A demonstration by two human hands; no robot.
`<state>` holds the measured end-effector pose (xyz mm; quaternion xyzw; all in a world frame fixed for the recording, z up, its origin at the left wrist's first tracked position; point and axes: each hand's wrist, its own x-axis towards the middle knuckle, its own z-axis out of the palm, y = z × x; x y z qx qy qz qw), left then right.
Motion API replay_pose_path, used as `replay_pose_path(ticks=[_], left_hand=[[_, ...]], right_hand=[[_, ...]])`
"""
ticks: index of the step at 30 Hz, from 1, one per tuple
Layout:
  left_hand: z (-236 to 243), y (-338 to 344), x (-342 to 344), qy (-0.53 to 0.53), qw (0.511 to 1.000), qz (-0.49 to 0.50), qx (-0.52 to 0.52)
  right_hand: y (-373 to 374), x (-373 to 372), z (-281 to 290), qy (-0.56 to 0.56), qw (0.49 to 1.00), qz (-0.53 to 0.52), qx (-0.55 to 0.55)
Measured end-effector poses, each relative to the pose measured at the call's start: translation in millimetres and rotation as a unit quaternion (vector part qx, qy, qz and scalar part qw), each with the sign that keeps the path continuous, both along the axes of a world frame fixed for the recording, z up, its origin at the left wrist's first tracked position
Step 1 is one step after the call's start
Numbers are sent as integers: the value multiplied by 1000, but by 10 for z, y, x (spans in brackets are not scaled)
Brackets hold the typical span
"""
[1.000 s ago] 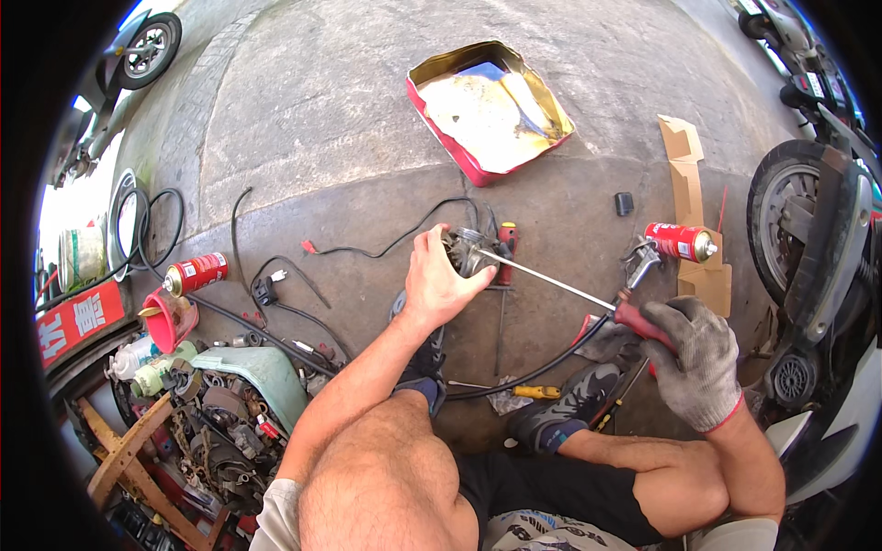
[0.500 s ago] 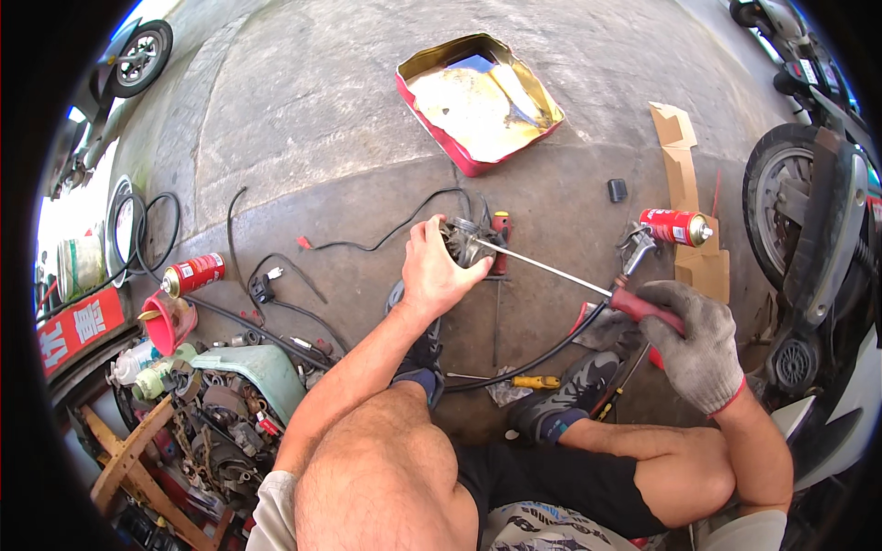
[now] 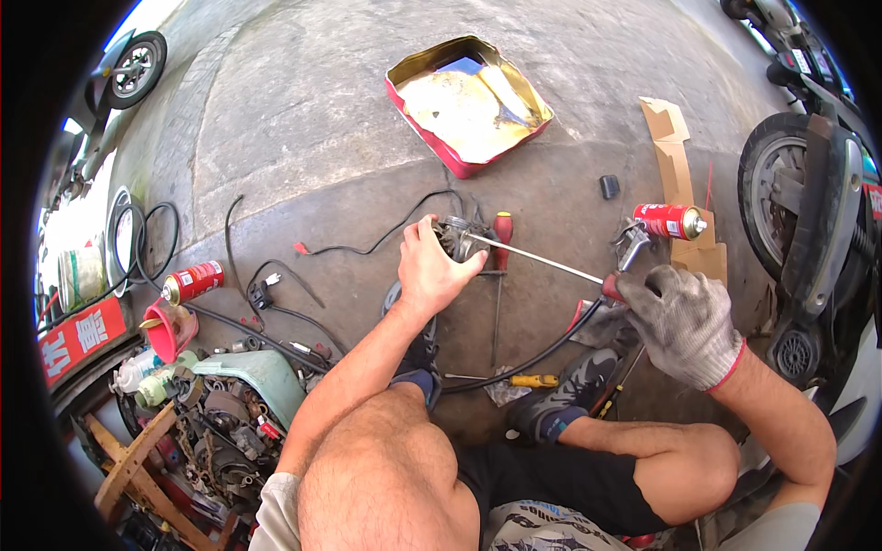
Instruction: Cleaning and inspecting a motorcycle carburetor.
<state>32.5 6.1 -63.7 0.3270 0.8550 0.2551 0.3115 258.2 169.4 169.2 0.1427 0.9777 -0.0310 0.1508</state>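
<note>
My bare left hand (image 3: 428,274) is closed around a small grey metal part that looks like a carburetor (image 3: 457,239), held above the floor. In my right hand (image 3: 687,317), wearing a grey knit glove, is the red handle of a long screwdriver (image 3: 556,264). Its shaft slants up to the left, and the tip meets the carburetor's right side; my fingers hide much of the handle. Behind the carburetor lies a second red-handled screwdriver (image 3: 503,228). An air blow gun (image 3: 631,246) on a black hose (image 3: 560,349) rests beyond my right hand.
A red-sided metal pan (image 3: 467,171) with liquid sits ahead. Spray cans lie right (image 3: 666,220) and left (image 3: 195,281), near cardboard (image 3: 678,179) and a red funnel (image 3: 170,332). A yellow-handled screwdriver (image 3: 535,381) lies by my shoe. Greasy parts (image 3: 225,427) fill the lower left; a motorcycle wheel (image 3: 776,188) stands right.
My right hand has shifted slightly up and turned on the screwdriver handle, now covering more of it, with the elbow swung outward. My left hand keeps holding the carburetor.
</note>
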Motion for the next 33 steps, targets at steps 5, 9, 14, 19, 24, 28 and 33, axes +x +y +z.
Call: replay_pose_path(ticks=[5, 9, 14, 19, 24, 28, 33], left_hand=[[-21, -10, 25, 14, 1000, 5, 4], [-31, 8, 39, 22, 1000, 7, 4], [-52, -2, 47, 27, 1000, 6, 11], [-41, -1, 51, 30, 999, 4, 9], [-55, -4, 50, 29, 999, 13, 11], [-22, 15, 44, 26, 1000, 13, 2], [-44, 5, 47, 24, 1000, 9, 11]], right_hand=[[45, 11, -38, 20, 1000, 7, -3], [59, 33, -57, 35, 999, -5, -20], [80, 79, -108, 73, 997, -13, -30], [77, 104, -131, 77, 993, -60, -72], [26, 112, -141, 103, 980, -113, -126], [51, 103, -143, 117, 980, -108, -120], [38, 63, -109, 97, 966, -176, -166]])
